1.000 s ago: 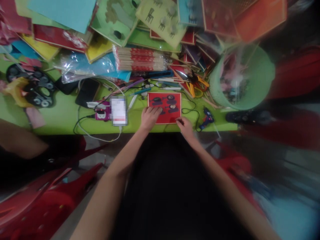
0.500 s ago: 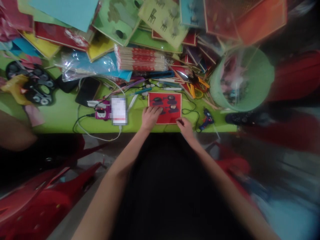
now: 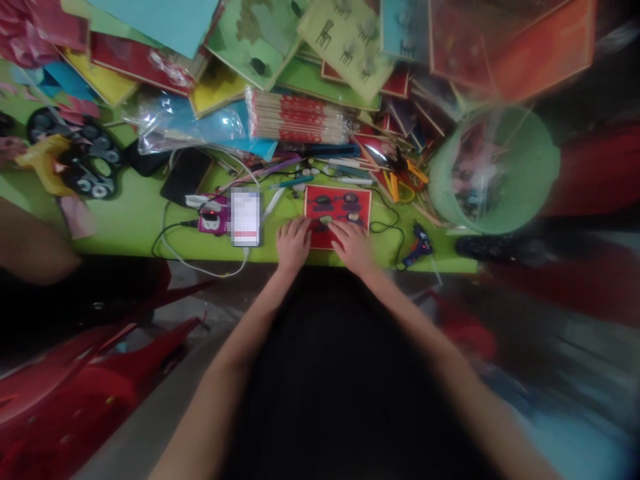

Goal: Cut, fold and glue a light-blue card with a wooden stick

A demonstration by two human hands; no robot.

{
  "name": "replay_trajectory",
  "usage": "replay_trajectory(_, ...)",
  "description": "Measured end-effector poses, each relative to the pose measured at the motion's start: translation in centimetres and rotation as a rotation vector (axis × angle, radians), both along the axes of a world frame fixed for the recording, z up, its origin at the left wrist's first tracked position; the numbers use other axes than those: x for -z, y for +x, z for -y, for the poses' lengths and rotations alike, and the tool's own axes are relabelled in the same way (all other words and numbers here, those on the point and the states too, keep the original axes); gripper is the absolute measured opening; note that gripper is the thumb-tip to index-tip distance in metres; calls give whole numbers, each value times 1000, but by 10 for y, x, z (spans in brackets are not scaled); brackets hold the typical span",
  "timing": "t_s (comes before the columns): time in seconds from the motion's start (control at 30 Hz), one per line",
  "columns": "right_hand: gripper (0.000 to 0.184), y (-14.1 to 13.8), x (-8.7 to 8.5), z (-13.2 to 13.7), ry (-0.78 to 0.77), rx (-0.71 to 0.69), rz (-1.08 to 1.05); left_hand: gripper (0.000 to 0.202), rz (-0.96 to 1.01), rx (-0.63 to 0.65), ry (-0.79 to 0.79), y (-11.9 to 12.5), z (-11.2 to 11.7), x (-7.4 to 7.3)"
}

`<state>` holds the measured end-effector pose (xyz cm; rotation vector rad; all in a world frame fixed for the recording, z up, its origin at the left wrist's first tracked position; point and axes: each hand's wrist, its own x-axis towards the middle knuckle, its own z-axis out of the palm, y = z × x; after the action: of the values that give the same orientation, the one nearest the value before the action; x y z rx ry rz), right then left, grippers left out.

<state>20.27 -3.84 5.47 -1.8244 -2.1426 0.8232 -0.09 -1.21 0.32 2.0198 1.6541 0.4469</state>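
A small red card point(image 3: 340, 203) with dark shapes on it lies near the front edge of the green table point(image 3: 135, 227). My left hand point(image 3: 293, 241) rests at the card's left edge with its fingers stretched flat. My right hand point(image 3: 354, 245) lies on the card's lower middle, fingers extended over the dark shapes. Neither hand visibly holds anything.
Stacks of coloured cards point(image 3: 325, 47) and a bundle of sticks point(image 3: 295, 119) crowd the back. A green basket point(image 3: 497, 170) stands at right, a blue glue gun point(image 3: 419, 244) and scissors point(image 3: 405, 175) near the card. A phone point(image 3: 187, 175) and cables lie left. Another person's arm point(image 3: 30, 240) is at far left.
My right hand moved from the card's lower right corner up onto its middle. My left hand slid slightly down and left. The view shifted a little.
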Motion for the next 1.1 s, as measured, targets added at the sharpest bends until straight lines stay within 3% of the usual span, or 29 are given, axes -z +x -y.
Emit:
replay_trajectory(0.17,63,-16,8,-5,-2,-50,120,42,-1,-29,25,-2,3,5)
replay_trajectory(0.47,69,-14,13,-3,8,-112,148,42,13,-44,38,-3,3,6)
replay_trajectory(0.8,67,-14,14,-5,34,-136,206,43,68,-62,-44,-2,2,5)
replay_trajectory(1.1,61,-18,9,-7,8,-138,222,40,28,-61,53,-1,3,6)
